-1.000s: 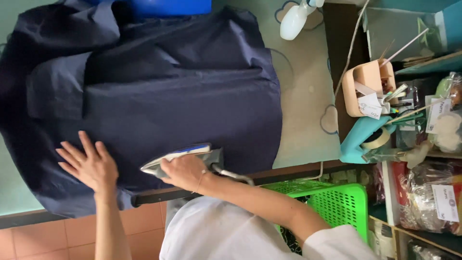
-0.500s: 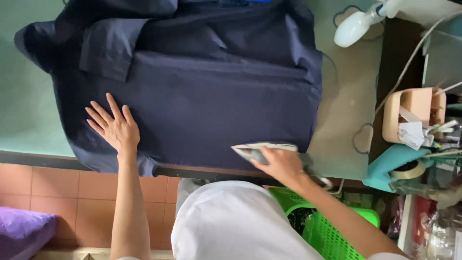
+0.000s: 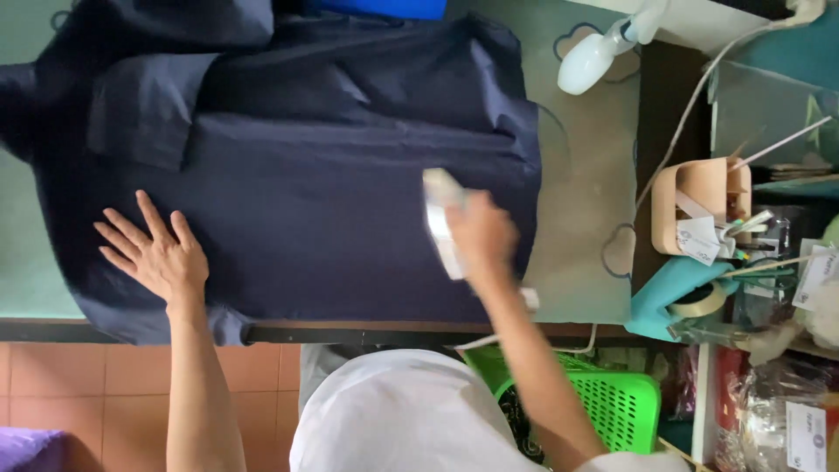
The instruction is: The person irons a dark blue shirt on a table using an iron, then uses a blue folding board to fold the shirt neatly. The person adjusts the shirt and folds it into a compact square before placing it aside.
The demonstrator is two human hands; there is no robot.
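A dark navy shirt (image 3: 315, 166) lies spread over a pale green ironing surface (image 3: 581, 183). My left hand (image 3: 153, 253) rests flat on the cloth near its lower left part, fingers spread. My right hand (image 3: 481, 236) grips a white clothes iron (image 3: 441, 218), which sits on the shirt near its right edge and looks blurred. A cord runs from the iron down over the table's front edge.
A white spray bottle (image 3: 599, 52) lies at the top right. To the right stand a tan organiser box (image 3: 695, 205) with pens, a teal tape dispenser (image 3: 677, 293) and packaged goods. A green plastic basket (image 3: 612, 402) sits below the table edge on orange floor tiles.
My right hand has carried the iron from the shirt's front edge up onto its right part. My left hand stays pressed flat on the cloth.
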